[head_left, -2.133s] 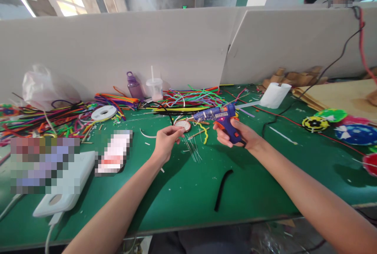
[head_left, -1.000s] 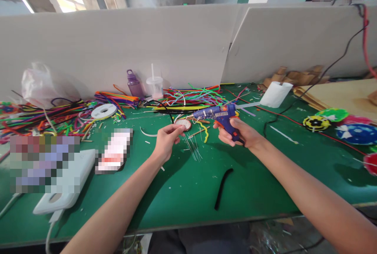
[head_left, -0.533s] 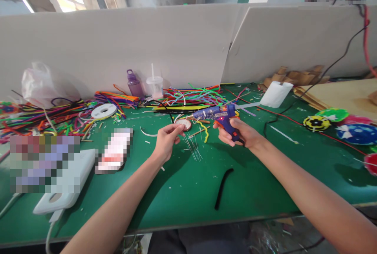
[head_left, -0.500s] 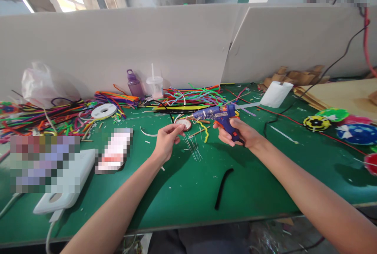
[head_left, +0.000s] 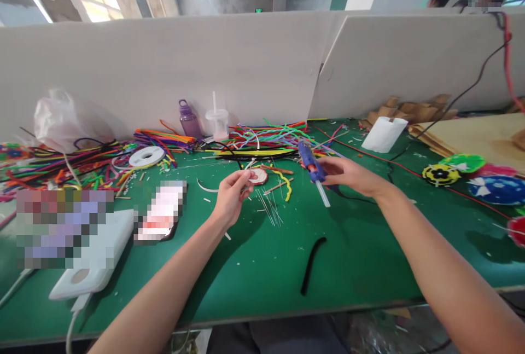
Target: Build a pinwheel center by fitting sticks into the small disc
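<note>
Between thumb and fingers, my left hand (head_left: 233, 195) pinches a small round disc (head_left: 258, 175) with a whitish face and a reddish-brown rim. My right hand (head_left: 344, 176) grips a blue glue gun (head_left: 309, 162) with orange parts; its nozzle points away from me and a clear glue stick (head_left: 322, 194) sticks out of its back end toward me. Below the disc lie several thin wires (head_left: 269, 209). A yellow fuzzy stem (head_left: 287, 185) curls between the two hands. Nearer to me rests a short black fuzzy strip (head_left: 312, 265).
Bundles of colourful pipe cleaners (head_left: 270, 135) line the back, near a purple bottle (head_left: 189, 120) and a lidded cup (head_left: 217, 123). On the left are a phone (head_left: 162, 212), a white power bank (head_left: 94, 255) and a ribbon spool (head_left: 146, 156). Fuzzy ornaments (head_left: 441, 173) lie right.
The glue gun has moved away from the disc, swinging from pointing left at it to pointing toward the back. My left hand has barely moved and keeps the disc.
</note>
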Action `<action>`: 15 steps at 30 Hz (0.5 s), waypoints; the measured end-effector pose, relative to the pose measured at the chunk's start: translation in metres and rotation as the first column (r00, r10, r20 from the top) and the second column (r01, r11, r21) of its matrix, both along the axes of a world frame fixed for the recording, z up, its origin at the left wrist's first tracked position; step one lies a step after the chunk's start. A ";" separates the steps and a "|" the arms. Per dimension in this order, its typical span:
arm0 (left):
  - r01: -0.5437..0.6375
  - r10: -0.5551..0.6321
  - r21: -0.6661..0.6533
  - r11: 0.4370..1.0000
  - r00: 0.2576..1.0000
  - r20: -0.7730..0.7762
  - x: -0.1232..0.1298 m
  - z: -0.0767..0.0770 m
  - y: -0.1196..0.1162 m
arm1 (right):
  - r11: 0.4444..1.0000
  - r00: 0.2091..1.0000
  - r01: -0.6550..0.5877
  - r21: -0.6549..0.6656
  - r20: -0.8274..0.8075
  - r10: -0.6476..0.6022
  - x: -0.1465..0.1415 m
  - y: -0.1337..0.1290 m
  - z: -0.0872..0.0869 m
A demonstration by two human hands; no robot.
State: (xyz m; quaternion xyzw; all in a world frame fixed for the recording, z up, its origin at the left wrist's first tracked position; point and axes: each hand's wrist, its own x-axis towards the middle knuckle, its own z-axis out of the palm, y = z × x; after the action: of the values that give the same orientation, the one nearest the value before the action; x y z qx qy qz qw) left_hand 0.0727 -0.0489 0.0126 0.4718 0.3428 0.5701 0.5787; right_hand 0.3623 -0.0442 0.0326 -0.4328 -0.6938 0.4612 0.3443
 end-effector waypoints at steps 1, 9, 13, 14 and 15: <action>-0.006 0.007 0.001 1.000 1.000 -0.006 -0.001 -0.001 0.001 | 1.000 0.994 -0.023 -0.019 0.110 0.024 0.008 0.000 0.002; -0.058 0.058 0.042 0.997 0.998 0.000 -0.004 -0.005 0.007 | 0.981 0.683 -0.192 0.023 0.721 0.117 0.047 0.008 -0.010; -0.082 0.081 0.040 0.996 0.997 0.010 -0.004 -0.003 0.007 | 0.963 0.584 -0.242 0.116 0.810 0.049 0.063 0.014 -0.019; -0.084 0.084 0.038 0.996 0.996 0.010 -0.004 -0.003 0.007 | 0.960 0.559 -0.241 0.142 0.829 0.018 0.067 0.015 -0.020; -0.086 0.086 0.038 0.996 0.996 0.008 -0.004 -0.002 0.007 | 0.957 0.534 -0.231 0.175 0.845 -0.026 0.069 0.016 -0.020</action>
State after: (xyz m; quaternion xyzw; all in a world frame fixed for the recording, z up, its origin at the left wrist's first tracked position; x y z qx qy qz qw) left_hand 0.0691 -0.0423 0.0101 0.4656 0.3499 0.6024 0.5458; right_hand 0.4315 -0.0286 0.0131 -0.5083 -0.8529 0.1194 -0.0037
